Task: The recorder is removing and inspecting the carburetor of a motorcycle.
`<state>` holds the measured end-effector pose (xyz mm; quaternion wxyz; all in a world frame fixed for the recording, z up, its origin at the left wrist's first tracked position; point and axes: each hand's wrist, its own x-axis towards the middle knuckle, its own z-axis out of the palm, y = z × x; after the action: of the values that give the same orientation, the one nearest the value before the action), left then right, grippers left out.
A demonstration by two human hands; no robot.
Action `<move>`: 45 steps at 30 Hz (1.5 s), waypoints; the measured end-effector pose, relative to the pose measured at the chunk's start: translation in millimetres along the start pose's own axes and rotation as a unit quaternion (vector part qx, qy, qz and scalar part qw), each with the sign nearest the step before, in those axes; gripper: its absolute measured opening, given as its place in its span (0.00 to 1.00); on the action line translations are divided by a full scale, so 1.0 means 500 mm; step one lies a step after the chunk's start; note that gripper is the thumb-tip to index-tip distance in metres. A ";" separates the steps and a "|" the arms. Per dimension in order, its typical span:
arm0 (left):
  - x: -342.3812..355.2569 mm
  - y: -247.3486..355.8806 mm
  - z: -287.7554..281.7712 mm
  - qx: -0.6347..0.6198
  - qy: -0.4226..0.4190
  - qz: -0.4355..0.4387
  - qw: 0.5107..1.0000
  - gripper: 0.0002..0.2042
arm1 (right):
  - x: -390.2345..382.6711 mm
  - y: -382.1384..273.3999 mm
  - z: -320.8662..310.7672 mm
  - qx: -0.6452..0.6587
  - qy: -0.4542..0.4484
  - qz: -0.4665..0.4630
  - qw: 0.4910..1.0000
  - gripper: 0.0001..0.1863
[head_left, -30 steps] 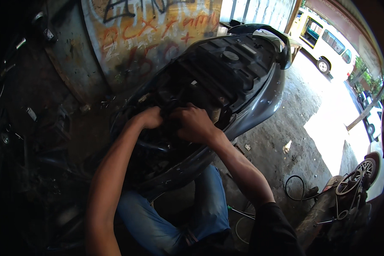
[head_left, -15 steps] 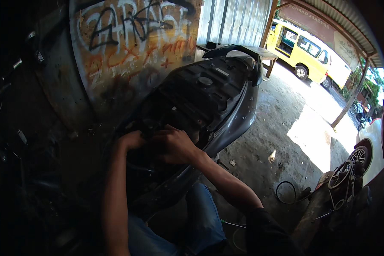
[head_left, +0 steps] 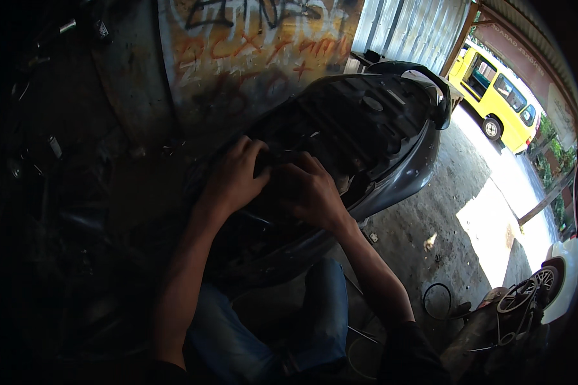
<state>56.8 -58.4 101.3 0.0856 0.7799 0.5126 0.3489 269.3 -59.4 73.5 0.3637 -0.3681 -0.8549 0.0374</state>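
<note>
A dark scooter [head_left: 392, 186] with its seat off stands in front of me, its bare black upper part [head_left: 340, 122] showing. Over its near, shadowed opening, my left hand [head_left: 237, 173] is curled, with thumb and fingers bent toward a dark part. Close by on the right, my right hand [head_left: 311, 189] is closed too, its fingers bent inward and down into the shadow. What either hand grips is too dark to make out. A grab rail [head_left: 440, 96] curves around the scooter's far end.
Behind the scooter is a graffiti-covered panel [head_left: 257, 70] beside corrugated metal sheeting [head_left: 411, 32]. On the right floor lie a looped hose [head_left: 438, 301] and a wheel with cables [head_left: 526, 295]. A yellow van [head_left: 501, 96] stands outside. Dark clutter fills the left side.
The view has turned so that the scooter sits further right and slightly higher. My left hand has risen away from its lower spot and now shows more of its back. Both hands stay at the opening.
</note>
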 end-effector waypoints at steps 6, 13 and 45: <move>-0.050 0.015 -0.016 0.039 -0.029 0.107 0.993 0.37 | -0.005 -0.032 -0.004 0.052 0.076 -0.082 0.992 0.30; -0.003 -0.005 -0.013 0.021 -0.234 -0.019 0.972 0.41 | -0.007 -0.027 -0.001 0.014 0.104 -0.154 0.982 0.22; 0.005 -0.058 0.007 -0.097 0.042 0.050 0.993 0.18 | 0.000 0.045 -0.030 0.284 -0.090 0.092 0.950 0.57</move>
<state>38.1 -42.1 85.8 0.1221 0.7772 0.4400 0.4329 292.4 -46.0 76.9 0.3696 -0.3215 -0.8005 0.3453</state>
